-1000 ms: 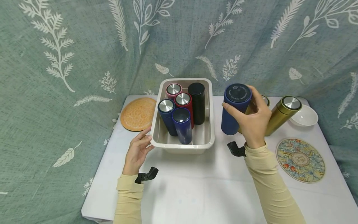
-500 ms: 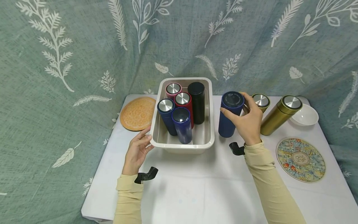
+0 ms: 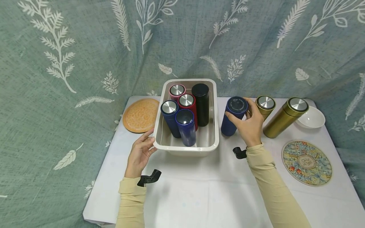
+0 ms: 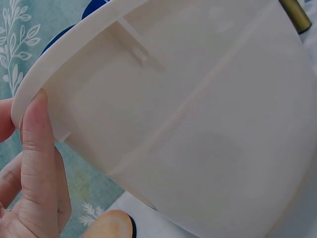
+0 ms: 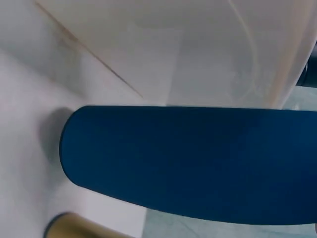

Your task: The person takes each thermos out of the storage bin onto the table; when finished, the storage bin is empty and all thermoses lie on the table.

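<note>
Fingers of our right hand (image 3: 252,125) grip the navy flask (image 3: 229,123) by its upper end, right of centre in frame; our left hand (image 3: 140,152) pinches the tub (image 3: 186,148) at its lower-left corner. Releasing the flask tilted could, we judge, topple it.

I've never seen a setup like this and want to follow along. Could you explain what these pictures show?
No machine is at work here, only someone's bare left hand and right hand. The wide picture is taken from the head, looking forward and down; the close-ups from each wrist. The left hand holds a beige tub by its rim. In it stand a pink thermos bottle, a red one, a black one, a navy one and a glossy blue one. The right hand grips a dark blue thermos bottle beside it. Also on the white-covered table are two gold thermos bottles, a white bowl, an orange round mat and a floral round mat.
</note>
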`<state>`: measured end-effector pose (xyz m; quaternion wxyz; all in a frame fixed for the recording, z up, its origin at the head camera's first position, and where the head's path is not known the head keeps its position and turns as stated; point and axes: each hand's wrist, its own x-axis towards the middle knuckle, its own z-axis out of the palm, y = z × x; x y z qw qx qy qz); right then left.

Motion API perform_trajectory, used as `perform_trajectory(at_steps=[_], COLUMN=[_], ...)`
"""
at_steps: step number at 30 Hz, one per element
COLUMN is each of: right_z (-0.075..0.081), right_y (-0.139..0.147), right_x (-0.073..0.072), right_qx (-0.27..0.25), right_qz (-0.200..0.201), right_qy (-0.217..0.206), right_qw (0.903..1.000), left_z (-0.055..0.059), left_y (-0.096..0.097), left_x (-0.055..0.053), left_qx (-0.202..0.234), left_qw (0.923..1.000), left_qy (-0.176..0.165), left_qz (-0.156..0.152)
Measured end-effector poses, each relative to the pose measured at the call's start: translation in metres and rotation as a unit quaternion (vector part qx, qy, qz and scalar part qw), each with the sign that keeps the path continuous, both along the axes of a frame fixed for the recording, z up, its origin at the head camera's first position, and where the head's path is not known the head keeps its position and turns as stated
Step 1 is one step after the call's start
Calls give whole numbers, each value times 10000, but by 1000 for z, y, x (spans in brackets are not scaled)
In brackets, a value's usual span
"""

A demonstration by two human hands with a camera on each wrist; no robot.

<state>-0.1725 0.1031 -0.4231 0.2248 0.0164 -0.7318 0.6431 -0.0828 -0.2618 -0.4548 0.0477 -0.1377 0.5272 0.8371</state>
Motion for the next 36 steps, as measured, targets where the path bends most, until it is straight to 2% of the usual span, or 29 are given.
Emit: perform_trajectory(at_steps=[15, 27, 36], right_z=[-15, -26, -27], right_y=[-1, -1, -1], right_x=[-7, -16, -18], right_qx=[-567, -519, -536], right_qz=[-3, -146, -198], right_qy=[-66, -126, -206], right_qw=[9984, 9985, 9982], left_z=[0, 0, 1], left_y=[-1, 0, 2], left_x=[0, 0, 0], left_qx=[-27, -22, -69], left_qw=[10000, 10000, 10000], left_qy=[3, -30, -26], left_qz=[-14, 20, 21])
